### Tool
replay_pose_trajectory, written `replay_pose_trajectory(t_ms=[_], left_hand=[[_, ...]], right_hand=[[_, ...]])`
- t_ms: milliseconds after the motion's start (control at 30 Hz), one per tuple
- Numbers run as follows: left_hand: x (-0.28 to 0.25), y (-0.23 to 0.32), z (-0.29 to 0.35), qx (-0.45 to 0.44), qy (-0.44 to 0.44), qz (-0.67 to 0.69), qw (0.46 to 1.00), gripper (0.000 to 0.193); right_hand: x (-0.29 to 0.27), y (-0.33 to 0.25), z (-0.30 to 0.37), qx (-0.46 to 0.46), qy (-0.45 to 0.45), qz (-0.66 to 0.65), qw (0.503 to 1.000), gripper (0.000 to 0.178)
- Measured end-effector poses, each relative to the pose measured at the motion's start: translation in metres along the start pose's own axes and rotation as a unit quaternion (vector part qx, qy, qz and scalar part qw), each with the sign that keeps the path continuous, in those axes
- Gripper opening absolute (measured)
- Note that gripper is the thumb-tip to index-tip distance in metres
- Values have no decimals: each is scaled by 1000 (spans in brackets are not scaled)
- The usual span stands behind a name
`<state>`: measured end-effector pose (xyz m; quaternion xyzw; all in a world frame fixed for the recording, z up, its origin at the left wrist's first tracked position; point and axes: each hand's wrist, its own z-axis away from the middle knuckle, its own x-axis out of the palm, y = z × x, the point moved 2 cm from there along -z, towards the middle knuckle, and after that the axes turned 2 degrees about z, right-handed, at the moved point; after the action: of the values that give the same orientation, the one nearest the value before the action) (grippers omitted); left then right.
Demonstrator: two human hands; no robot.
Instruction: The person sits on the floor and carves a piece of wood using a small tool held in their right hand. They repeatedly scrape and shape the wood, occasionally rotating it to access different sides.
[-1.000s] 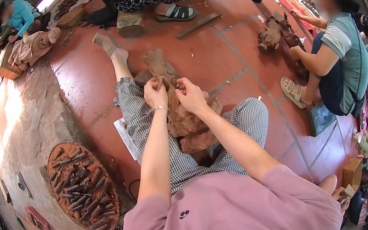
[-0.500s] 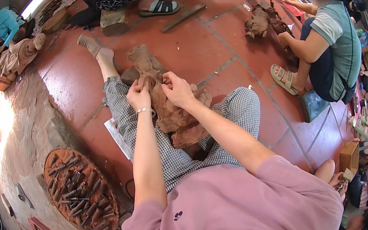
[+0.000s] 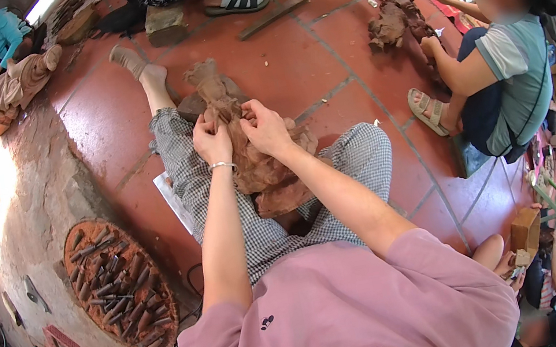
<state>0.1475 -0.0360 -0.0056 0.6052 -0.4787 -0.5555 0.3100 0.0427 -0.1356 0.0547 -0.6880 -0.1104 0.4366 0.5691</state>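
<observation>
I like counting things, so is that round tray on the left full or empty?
Mostly full: dark tools lie crowded across the round tray, with reddish crumbs around them.

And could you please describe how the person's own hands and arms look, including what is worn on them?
Both hands are without gloves. The left hand has a thin, pale bracelet at its wrist; no bracelet or watch shows at the wrist of the right hand. The sleeves are short, plain and dusty pink, leaving the forearms uncovered.
</observation>
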Motion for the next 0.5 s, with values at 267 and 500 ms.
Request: replay_pose_trajectory(t_ms=[267, 500], left_hand=[[16, 13, -25, -91, 26, -14, 995, 17], [3, -66, 4, -193, -101, 495, 841, 7]], right_hand=[[6, 10, -3, -19, 7, 8, 1000, 33], [6, 6, -4, -21, 9, 1, 1000, 32]])
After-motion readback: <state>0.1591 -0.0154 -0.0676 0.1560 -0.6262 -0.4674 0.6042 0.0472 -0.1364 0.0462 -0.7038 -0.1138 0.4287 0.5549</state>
